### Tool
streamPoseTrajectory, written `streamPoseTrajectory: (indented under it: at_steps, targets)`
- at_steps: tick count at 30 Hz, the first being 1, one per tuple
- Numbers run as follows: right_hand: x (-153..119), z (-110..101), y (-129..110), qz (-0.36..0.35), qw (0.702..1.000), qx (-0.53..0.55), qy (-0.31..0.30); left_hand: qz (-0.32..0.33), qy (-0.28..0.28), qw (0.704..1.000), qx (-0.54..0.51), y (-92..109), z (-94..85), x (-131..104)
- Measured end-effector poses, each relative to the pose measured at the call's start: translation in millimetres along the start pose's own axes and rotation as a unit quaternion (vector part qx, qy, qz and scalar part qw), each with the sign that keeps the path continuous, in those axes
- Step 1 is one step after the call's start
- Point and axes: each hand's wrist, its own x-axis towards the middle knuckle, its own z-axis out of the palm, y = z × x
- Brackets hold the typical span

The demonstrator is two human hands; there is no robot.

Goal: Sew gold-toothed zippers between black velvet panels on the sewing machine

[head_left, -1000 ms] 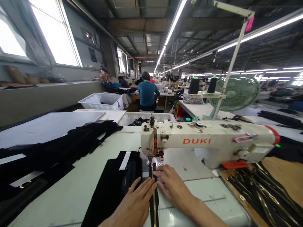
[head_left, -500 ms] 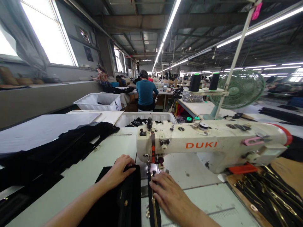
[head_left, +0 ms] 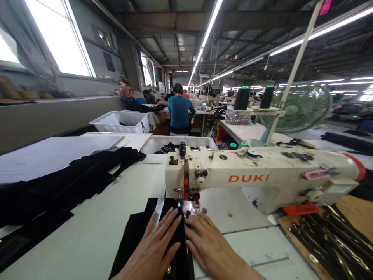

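My left hand [head_left: 159, 243] lies spread on a black fabric piece [head_left: 128, 241], just left of the needle area of a white sewing machine [head_left: 215, 171]. A pale strip [head_left: 159, 210] shows on the fabric near its fingertips. My right hand [head_left: 208, 241] rests beside the presser foot, fingers close together and bent over the edge of a dark zipper strip [head_left: 189, 256]. Whether its fingers pinch the strip is hidden. The fabric meets the strip under the lit needle area.
Black fabric pieces [head_left: 72, 179] are piled at the left. At the right, gold-toothed zippers [head_left: 335, 237] lie on cardboard. Behind the machine are a white bin [head_left: 204, 142], a green fan [head_left: 297, 109] and a seated person [head_left: 180, 111].
My left hand has moved right and now lies flat with fingers spread. The black fabric has shifted up and right, over to the strip at the needle. My right hand has barely moved.
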Motion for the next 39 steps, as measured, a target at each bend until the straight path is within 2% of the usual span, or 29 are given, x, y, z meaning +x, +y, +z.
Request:
streamPoseTrajectory:
  at_steps: [6, 19, 23, 27, 30, 33, 39]
  targets:
    - [1.4, -1.6, 0.3, -0.006, 1.000, -0.018, -0.021, 0.022, -0.002, 0.997, 0.072, 2.9, 3.6, 1.8]
    - [1.1, 3.7, 3.4, -0.031, 0.999, -0.037, 0.016, 0.033, -0.014, 0.998, 0.045, 2.6, -2.6, 7.5]
    - [2.4, 2.9, 5.2, -0.030, 0.999, -0.014, 0.022, 0.035, -0.007, 0.998, 0.051, 2.3, -2.9, 7.5]
    - [10.4, 2.4, 9.4, 0.019, 0.998, 0.022, 0.057, 0.040, 0.002, 0.998, 0.058, 2.3, -3.5, 9.3]
    - [18.6, 5.9, 12.9, 0.044, 0.998, -0.010, 0.050, 0.040, -0.008, 0.997, 0.069, 1.5, -4.3, 10.6]
    - [22.4, 12.1, 15.6, 0.023, 0.998, -0.052, 0.034, 0.040, -0.023, 0.996, 0.073, -1.0, -3.5, 10.2]
    - [26.2, 20.4, 20.5, -0.005, 0.988, -0.126, 0.084, 0.056, -0.002, 0.996, 0.062, -10.8, 1.6, 10.8]
